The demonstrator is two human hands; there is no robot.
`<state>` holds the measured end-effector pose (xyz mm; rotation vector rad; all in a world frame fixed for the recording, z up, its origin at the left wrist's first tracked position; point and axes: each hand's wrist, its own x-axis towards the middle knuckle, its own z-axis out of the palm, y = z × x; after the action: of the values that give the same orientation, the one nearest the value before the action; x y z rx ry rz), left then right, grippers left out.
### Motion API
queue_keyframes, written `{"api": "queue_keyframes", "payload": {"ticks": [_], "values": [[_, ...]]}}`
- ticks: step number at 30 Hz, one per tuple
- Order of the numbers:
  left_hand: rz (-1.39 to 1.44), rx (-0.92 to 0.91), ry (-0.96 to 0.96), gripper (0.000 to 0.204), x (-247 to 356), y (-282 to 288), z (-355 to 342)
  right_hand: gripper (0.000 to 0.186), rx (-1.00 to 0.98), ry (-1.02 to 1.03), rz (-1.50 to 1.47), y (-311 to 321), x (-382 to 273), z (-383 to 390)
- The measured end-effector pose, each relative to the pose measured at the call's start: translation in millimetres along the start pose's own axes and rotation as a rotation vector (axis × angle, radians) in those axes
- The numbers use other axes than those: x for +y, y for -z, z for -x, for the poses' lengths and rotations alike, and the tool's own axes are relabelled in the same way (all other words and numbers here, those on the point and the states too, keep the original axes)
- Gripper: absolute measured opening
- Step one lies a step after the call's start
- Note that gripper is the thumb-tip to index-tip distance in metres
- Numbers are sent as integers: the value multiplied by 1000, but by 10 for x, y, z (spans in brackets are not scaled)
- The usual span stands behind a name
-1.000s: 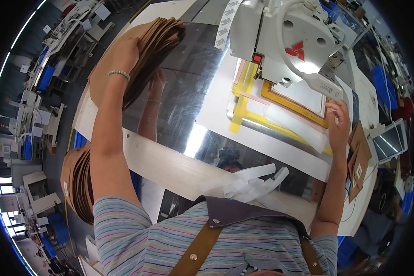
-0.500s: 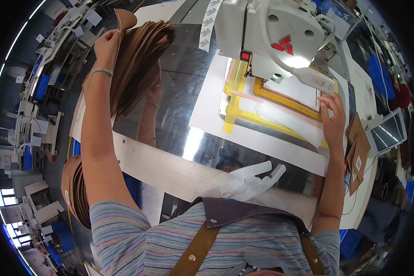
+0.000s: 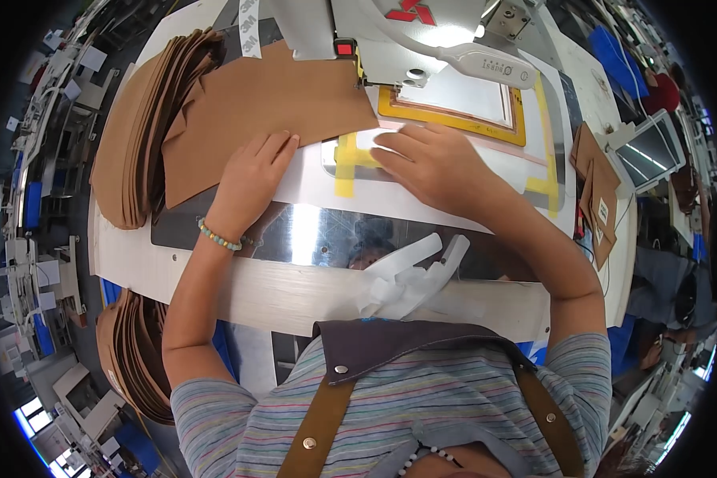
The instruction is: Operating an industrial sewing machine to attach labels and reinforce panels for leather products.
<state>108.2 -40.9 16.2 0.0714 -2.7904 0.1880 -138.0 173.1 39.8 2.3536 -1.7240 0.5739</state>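
Note:
A flat brown panel (image 3: 287, 95), which looks like cloth or leather, lies across the metal table plate beside the sewing machine head (image 3: 311, 24). Its left part has folds next to the stack of brown panels. My left hand (image 3: 251, 175), with a beaded bracelet on the wrist, holds the panel's near edge, fingers on top; the thumb is hidden. My right hand (image 3: 438, 167) hovers over the white sheet near the panel's right corner, its fingers loosely bent and apart, with nothing seen in them. Behind that hand sits a yellow clamp frame (image 3: 454, 119) with a white inside.
A stack of brown panels (image 3: 135, 135) stands at the left, another stack (image 3: 131, 350) below the table edge. White strips (image 3: 410, 275) lie at the near edge. Brown pieces (image 3: 597, 183) and a screen (image 3: 645, 155) are at the right. A white handheld device (image 3: 486, 64) hangs by the machine.
My left hand has brought one brown panel from the stack rightward onto the plate. My right hand has moved left from the yellow frame's right edge toward the panel. The view has shifted.

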Motion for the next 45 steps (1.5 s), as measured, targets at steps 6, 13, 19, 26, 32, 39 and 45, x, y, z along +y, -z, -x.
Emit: {"api": "queue_keyframes", "payload": {"ticks": [6,13,19,26,32,39,45], "values": [[-40,-22,161,40,-133,96,404,19,71,59,316,-491,75,-385],[-70,19,367,23,-721,366,1200,7,137,72,296,-605,101,-437],[-226,-98,168,55,-989,328,1249,6,144,91,395,-511,14,-297],[-123,-110,82,54,-960,117,561,7,125,-18,405,-211,262,107],[1,5,-97,50,-622,-178,-237,7,53,-148,456,299,528,899],[63,209,-401,26,-227,-425,-903,8,-47,-219,634,668,805,1571],[86,93,-279,30,-58,-434,-936,13,18,-289,619,583,828,1774]]}}
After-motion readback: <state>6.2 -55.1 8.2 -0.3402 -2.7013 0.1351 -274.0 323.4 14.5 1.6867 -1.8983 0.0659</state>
